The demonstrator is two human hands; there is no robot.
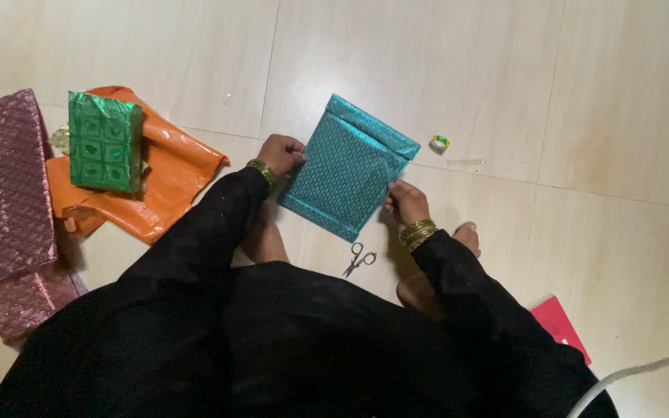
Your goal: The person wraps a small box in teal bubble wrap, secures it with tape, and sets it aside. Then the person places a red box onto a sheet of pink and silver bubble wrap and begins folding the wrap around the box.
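I note both hands gripping the teal wrapped parcel (348, 167) on the floor: left hand (280, 153) and right hand (406, 201) pinch opposite edges, steadying it. Scissors (358, 258) lie just below the parcel.

Pale tiled floor (621, 116) bears teal parcel (348, 166), scissors (358, 258), tape roll (439, 142) (small), orange sheet (172, 178)

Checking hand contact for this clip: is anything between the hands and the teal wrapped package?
Nothing visible. The left hand and right hand both grip the teal wrapped package directly at opposite edges.
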